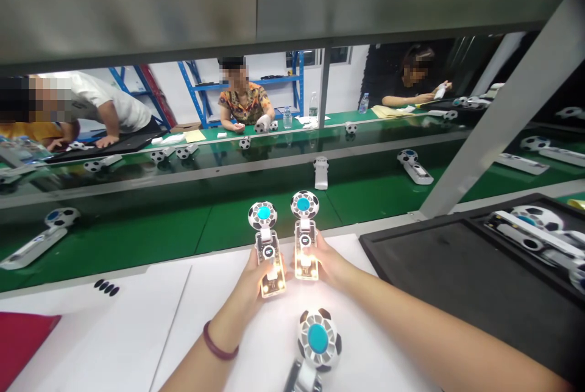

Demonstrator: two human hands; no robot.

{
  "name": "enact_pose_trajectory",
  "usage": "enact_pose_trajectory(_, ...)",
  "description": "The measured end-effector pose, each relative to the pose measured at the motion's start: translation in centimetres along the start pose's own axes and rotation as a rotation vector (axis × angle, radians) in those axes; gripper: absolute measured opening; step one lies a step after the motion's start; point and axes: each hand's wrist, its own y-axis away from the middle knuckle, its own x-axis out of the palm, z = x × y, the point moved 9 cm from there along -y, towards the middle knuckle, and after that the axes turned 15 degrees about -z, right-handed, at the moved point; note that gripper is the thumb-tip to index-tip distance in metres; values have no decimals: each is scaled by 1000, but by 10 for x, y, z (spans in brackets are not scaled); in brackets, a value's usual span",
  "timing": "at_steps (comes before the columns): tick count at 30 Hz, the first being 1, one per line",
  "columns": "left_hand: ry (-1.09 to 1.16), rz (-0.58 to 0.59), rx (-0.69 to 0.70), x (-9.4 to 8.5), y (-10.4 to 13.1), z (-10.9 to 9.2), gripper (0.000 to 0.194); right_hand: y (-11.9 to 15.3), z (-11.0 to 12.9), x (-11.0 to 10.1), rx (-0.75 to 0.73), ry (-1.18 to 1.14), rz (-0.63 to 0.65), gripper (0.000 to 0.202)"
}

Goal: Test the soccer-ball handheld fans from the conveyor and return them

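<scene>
My left hand is wrapped round the clear handle of a football-patterned handheld fan, its thumb on the front. In my right hand is a matching handheld fan, also upright, with the thumb over the handle. Both handles glow with warm lights and carry a small round lit display. The two fans stand side by side, apart, over the white work surface. Nearer to me lies a third fan with a turquoise centre, its handle cut off by the lower frame edge.
Beyond the white surface, a green conveyor belt carries several white fans. At right is a black tray with more fans. Black oval pieces and a red sheet lie at left. A slanted metal post rises at right. Co-workers sit opposite.
</scene>
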Motion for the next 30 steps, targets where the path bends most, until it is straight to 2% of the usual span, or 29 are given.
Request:
enact_pose_trajectory(8, -12, 7, -2, 1, 3, -1, 51, -1, 0, -1, -47, 43, 14, 64)
enact_pose_trajectory(16, 13, 27, -10, 2, 3, -2, 37, -1, -3, 0, -42, 73, 44, 55)
enact_pose_trajectory(21, 32, 89, -45, 4, 3, 1, 37, -1, -1, -1, -68, 76, 52, 52)
enact_pose_trajectory(30, 43, 68, -22, 6, 2, -2, 41, -4, -3, -1, -71, 61, 56, 57)
